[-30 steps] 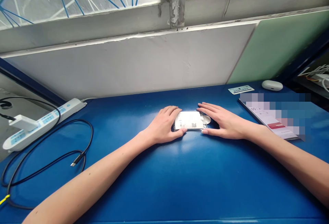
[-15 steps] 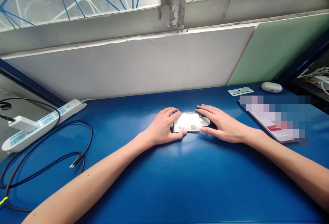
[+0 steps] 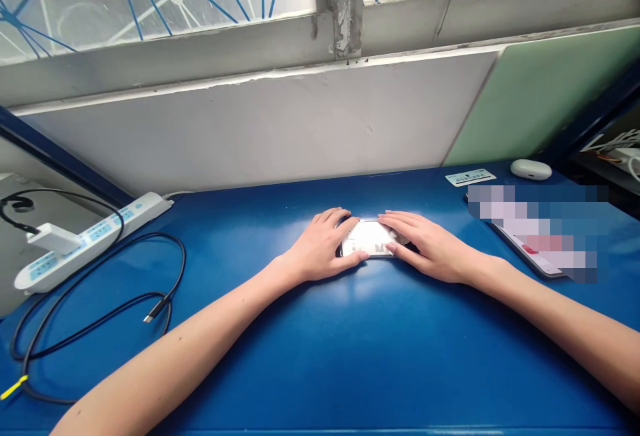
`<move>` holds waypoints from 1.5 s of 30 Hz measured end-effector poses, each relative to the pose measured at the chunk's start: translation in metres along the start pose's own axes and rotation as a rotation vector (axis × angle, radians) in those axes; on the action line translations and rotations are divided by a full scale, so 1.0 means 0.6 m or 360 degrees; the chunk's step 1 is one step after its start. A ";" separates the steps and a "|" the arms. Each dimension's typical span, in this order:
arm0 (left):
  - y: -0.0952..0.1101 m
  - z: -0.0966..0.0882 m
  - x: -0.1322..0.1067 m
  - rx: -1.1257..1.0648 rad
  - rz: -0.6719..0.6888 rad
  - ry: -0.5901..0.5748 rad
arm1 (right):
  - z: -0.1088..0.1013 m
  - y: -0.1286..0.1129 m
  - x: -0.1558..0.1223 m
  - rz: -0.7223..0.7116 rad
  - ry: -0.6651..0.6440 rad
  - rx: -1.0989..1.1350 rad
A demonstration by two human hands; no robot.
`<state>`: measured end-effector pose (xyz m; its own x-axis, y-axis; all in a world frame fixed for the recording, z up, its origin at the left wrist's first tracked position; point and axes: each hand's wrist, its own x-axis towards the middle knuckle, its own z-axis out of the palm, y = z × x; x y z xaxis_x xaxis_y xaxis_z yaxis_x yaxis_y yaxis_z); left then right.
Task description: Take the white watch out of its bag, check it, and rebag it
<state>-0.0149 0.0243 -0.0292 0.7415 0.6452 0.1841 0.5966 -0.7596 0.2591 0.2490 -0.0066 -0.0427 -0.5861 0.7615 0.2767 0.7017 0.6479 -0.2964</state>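
One head-worn view only: looking forward and down across the desk [image 3: 320, 369], close in, left hand [image 3: 320, 253] and right hand [image 3: 433, 249] mid-frame, wall [image 3: 280, 123] beyond.

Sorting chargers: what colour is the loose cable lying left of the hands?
The cable is black, seen in the head view.

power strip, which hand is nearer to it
Left. The left hand grips the left end of the packet at mid-table, on the side of the power strip; the right hand lies flat over the packet's right end, farther away.

Glossy smooth blue tabletop [image 3: 320, 356], shiny clear plastic packet [image 3: 369, 241] with white paper label, matt white plastic power strip [image 3: 90, 239]
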 end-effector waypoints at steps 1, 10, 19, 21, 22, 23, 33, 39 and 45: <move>0.000 0.000 0.000 -0.0003 -0.0004 0.0004 | 0.001 0.000 0.000 -0.0007 0.0005 -0.0012; 0.000 -0.001 -0.001 -0.0041 -0.0030 0.0007 | 0.007 0.000 -0.003 0.0006 0.0005 -0.0101; 0.000 -0.002 -0.001 -0.0032 -0.0034 -0.0012 | 0.010 -0.013 -0.001 0.0184 0.0083 -0.0101; 0.000 -0.002 -0.001 -0.0028 -0.0041 -0.0007 | 0.010 -0.012 -0.001 0.0193 0.0079 -0.0071; 0.000 -0.002 -0.001 -0.0024 -0.0046 -0.0008 | 0.010 -0.012 -0.001 0.0198 0.0077 -0.0055; 0.001 -0.001 -0.002 -0.0021 -0.0049 -0.0009 | 0.010 -0.011 -0.001 0.0202 0.0074 -0.0039; 0.002 -0.004 -0.001 -0.0005 -0.0038 -0.0025 | 0.016 -0.011 -0.002 0.0221 0.0041 -0.0094; 0.002 -0.001 -0.002 -0.0008 -0.0030 -0.0013 | 0.012 -0.015 0.001 0.0188 0.0060 -0.0055; 0.003 -0.002 -0.001 -0.0008 -0.0032 -0.0018 | 0.011 -0.009 0.001 0.0215 0.0075 0.0063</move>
<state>-0.0149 0.0227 -0.0277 0.7328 0.6594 0.1681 0.6099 -0.7460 0.2673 0.2419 -0.0093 -0.0471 -0.4672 0.8405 0.2745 0.7558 0.5407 -0.3694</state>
